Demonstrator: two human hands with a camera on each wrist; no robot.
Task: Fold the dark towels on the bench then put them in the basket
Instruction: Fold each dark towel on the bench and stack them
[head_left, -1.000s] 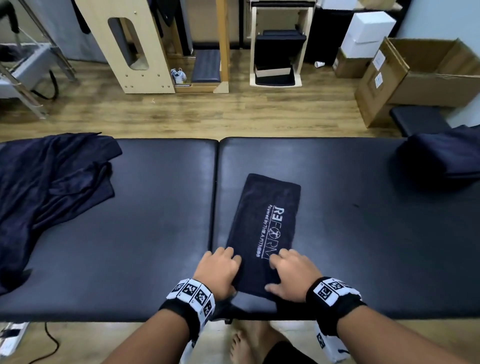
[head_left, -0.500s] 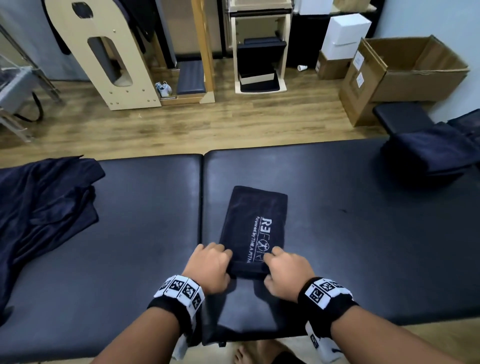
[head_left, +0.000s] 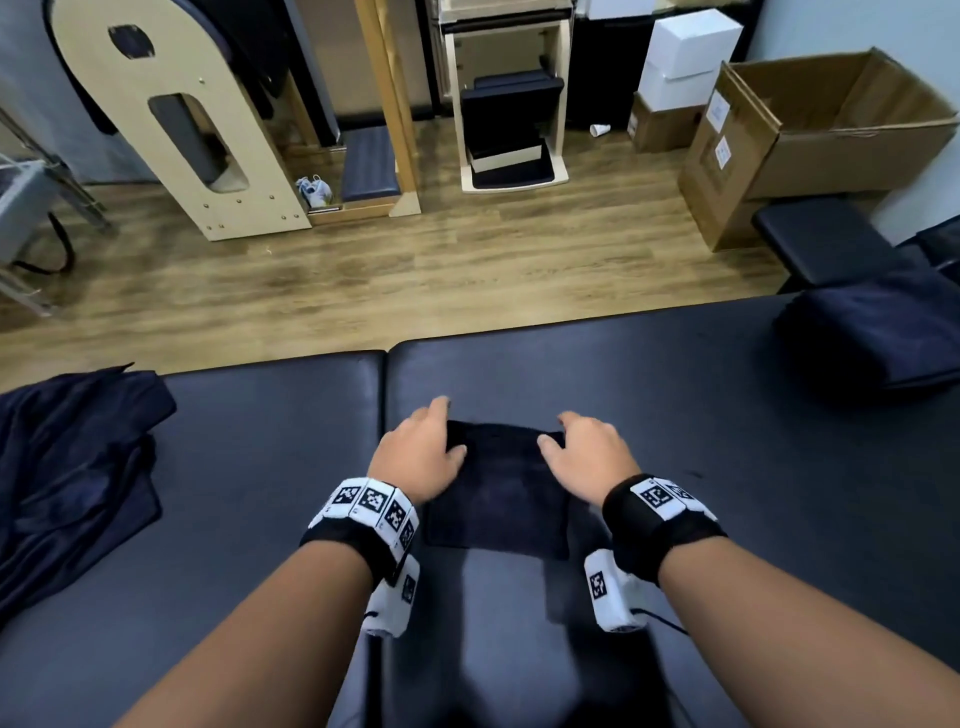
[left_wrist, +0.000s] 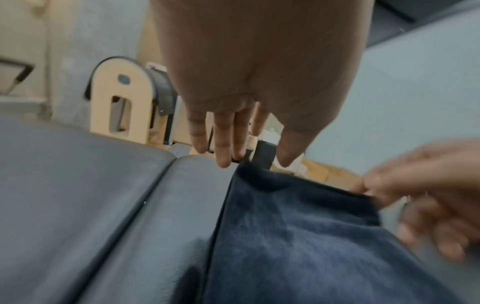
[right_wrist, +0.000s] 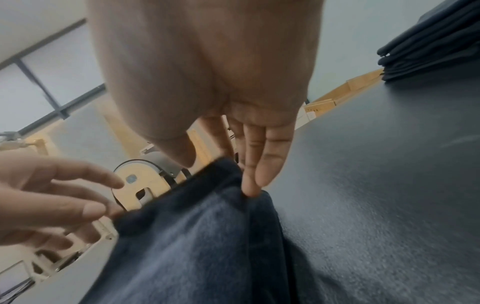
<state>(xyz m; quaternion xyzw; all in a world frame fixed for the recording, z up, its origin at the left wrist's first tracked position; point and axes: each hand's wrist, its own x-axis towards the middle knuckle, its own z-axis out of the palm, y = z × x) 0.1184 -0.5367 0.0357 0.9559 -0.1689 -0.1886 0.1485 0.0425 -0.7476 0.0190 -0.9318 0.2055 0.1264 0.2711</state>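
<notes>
A dark navy towel (head_left: 498, 493) lies folded in half on the black padded bench (head_left: 727, 467), just right of the seam between its two cushions. My left hand (head_left: 421, 457) is at its far left corner and my right hand (head_left: 587, 457) at its far right corner. In the left wrist view the towel (left_wrist: 298, 236) rises at that corner between the thumb and the nearly straight fingers of my left hand (left_wrist: 254, 162). In the right wrist view my right hand (right_wrist: 221, 166) pinches the towel (right_wrist: 202, 236) at its corner the same way. No basket is in view.
A heap of unfolded dark towels (head_left: 67, 467) lies at the bench's left end. A stack of folded dark towels (head_left: 872, 332) sits at the right end. Beyond the bench are a wooden floor, wooden exercise frames and an open cardboard box (head_left: 831, 119).
Both hands carried the towel's near edge away from me and over onto the far edge. The towel is now half as long and its white print is hidden.
</notes>
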